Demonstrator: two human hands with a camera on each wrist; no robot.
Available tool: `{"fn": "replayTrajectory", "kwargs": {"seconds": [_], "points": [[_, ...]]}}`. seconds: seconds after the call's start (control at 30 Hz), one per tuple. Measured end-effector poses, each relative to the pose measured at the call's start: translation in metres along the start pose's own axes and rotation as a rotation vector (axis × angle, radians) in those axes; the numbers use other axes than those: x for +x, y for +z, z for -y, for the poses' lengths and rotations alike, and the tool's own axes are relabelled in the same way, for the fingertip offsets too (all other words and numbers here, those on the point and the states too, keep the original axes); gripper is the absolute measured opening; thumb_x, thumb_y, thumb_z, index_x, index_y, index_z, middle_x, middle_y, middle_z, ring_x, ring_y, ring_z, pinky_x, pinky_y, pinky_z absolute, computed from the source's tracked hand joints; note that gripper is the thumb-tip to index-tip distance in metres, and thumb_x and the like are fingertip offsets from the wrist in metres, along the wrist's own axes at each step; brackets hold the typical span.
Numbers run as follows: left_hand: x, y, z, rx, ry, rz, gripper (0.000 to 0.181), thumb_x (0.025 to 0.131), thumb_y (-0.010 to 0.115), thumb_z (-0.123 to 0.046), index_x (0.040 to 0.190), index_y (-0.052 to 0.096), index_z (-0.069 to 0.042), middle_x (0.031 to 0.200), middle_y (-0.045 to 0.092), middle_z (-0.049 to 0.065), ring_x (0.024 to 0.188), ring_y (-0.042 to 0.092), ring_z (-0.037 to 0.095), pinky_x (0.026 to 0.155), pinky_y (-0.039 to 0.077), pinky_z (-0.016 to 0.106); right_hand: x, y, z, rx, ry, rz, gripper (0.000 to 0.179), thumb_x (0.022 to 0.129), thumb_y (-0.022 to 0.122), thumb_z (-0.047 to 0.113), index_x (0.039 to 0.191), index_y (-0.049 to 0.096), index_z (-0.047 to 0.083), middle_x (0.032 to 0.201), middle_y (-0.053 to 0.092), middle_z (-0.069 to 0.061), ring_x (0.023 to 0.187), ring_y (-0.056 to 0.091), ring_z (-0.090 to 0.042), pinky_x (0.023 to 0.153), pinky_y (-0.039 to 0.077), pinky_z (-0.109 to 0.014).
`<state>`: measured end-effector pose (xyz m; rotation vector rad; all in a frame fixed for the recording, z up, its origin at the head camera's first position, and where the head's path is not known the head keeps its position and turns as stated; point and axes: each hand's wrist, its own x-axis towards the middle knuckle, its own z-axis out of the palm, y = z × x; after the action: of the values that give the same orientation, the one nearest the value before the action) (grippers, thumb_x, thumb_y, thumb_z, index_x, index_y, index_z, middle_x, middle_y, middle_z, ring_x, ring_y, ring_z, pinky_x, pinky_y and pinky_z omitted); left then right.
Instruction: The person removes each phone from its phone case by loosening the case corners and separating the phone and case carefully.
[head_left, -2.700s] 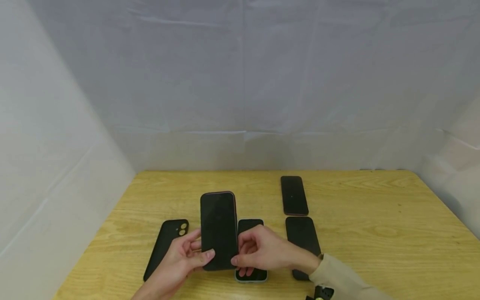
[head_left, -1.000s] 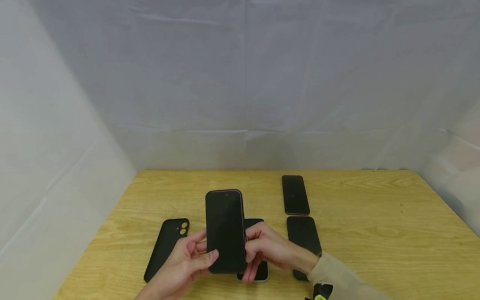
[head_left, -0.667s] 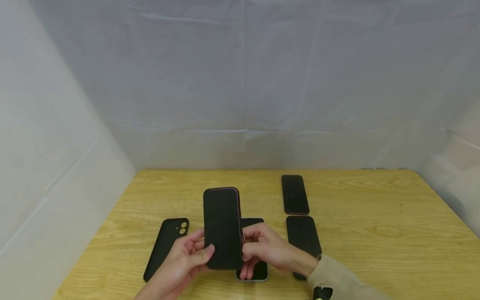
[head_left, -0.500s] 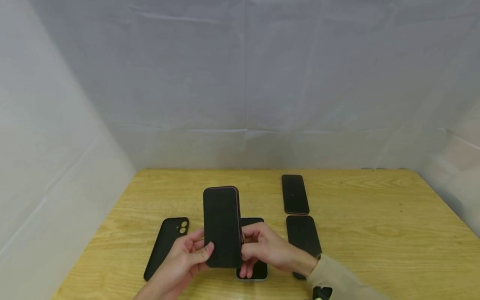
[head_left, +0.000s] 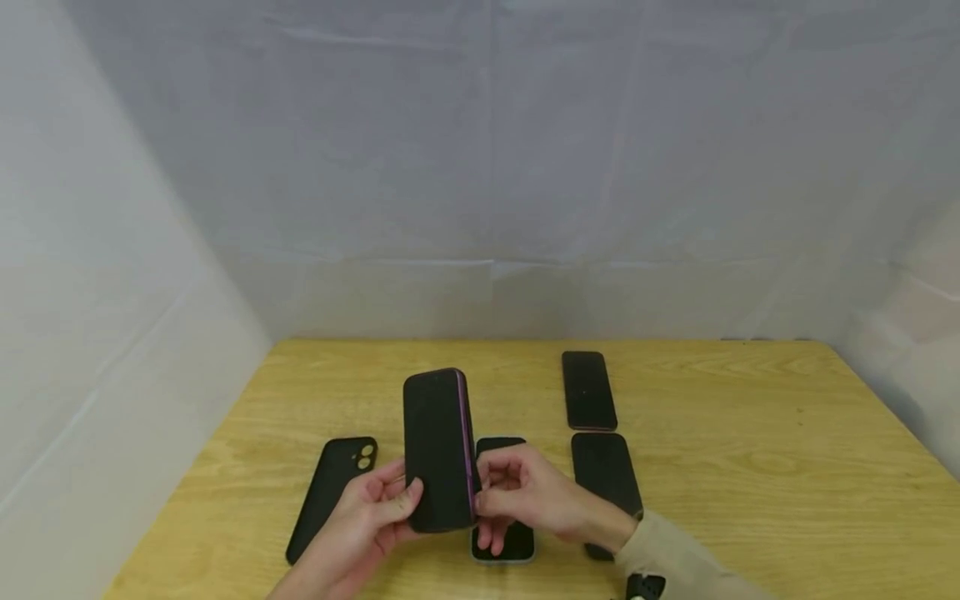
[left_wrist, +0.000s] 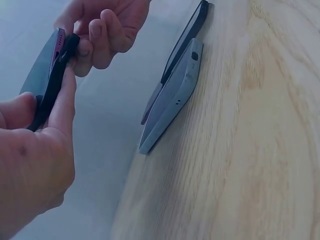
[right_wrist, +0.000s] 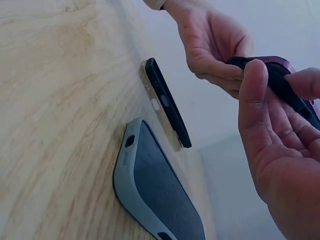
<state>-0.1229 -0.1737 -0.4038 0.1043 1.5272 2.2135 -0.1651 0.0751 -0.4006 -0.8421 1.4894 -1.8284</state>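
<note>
In the head view my left hand [head_left: 363,517] holds a dark-screened phone [head_left: 433,450] above the table, thumb on the front near the lower left edge. The phone's purple side faces right, outside a black phone case [left_wrist: 50,100]. In the left wrist view, the case bends away from the phone's purple bottom corner. My right hand [head_left: 536,496] pinches the case edge at the lower right, thumb and index finger together, other fingers curled below. Beneath that hand lies a phone in a pale blue case [head_left: 517,543], partly covered by my fingers.
An empty black phone case [head_left: 327,496] with two camera holes lies left on the wooden table [head_left: 750,467]. Two dark phones lie right, a far phone [head_left: 588,390] and a nearer phone [head_left: 603,467] partly under my right forearm. White sheeting [head_left: 480,167] stands behind.
The held phone has turned so its purple right side now shows widely, and the case edge has been pulled away from it. Both hands keep their holds; the things on the table stay put.
</note>
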Motion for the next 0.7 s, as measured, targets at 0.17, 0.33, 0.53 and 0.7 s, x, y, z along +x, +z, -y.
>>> {"fn": "replayTrajectory", "kwargs": {"seconds": [0.17, 0.33, 0.53, 0.7], "points": [[-0.0017, -0.0009, -0.0025, 0.005, -0.009, -0.017, 0.061, 0.106, 0.057, -0.014, 0.156, 0.028, 0.008, 0.124, 0.073, 0.001, 0.114, 0.070, 0.015, 0.093, 0.061, 0.031, -0.0013, -0.0008, 0.0001, -0.082, -0.004, -0.056, 0.021, 0.099, 0.061, 0.004, 0.104, 0.053, -0.015, 0.084, 0.066, -0.024, 0.065, 0.070, -0.009, 0.058, 0.060, -0.024], [-0.0013, -0.0028, -0.0033, 0.022, -0.001, -0.051, 0.065, 0.106, 0.057, -0.015, 0.157, 0.025, 0.009, 0.124, 0.073, 0.001, 0.113, 0.070, 0.013, 0.091, 0.061, 0.030, -0.0003, 0.0007, 0.0014, -0.193, -0.007, -0.180, 0.033, 0.095, 0.069, 0.005, 0.115, 0.044, -0.003, 0.085, 0.064, -0.002, 0.062, 0.064, -0.008, 0.053, 0.056, -0.024], [-0.0005, -0.0052, -0.0004, 0.029, -0.003, -0.066, 0.065, 0.107, 0.055, -0.014, 0.158, 0.023, 0.007, 0.123, 0.073, 0.001, 0.111, 0.071, 0.013, 0.090, 0.061, 0.030, -0.0002, 0.0040, 0.0006, -0.351, -0.109, -0.219, 0.025, 0.091, 0.071, 0.000, 0.107, 0.052, -0.002, 0.079, 0.056, -0.005, 0.062, 0.055, -0.002, 0.054, 0.051, -0.017], [-0.0004, -0.0036, -0.0017, 0.031, 0.001, -0.077, 0.065, 0.107, 0.055, -0.014, 0.159, 0.023, 0.006, 0.125, 0.072, 0.002, 0.111, 0.071, 0.013, 0.091, 0.061, 0.030, 0.0000, 0.0065, 0.0008, -0.423, -0.151, -0.240, 0.018, 0.091, 0.070, -0.001, 0.106, 0.060, 0.002, 0.077, 0.058, -0.013, 0.062, 0.053, 0.000, 0.056, 0.048, -0.016]]}}
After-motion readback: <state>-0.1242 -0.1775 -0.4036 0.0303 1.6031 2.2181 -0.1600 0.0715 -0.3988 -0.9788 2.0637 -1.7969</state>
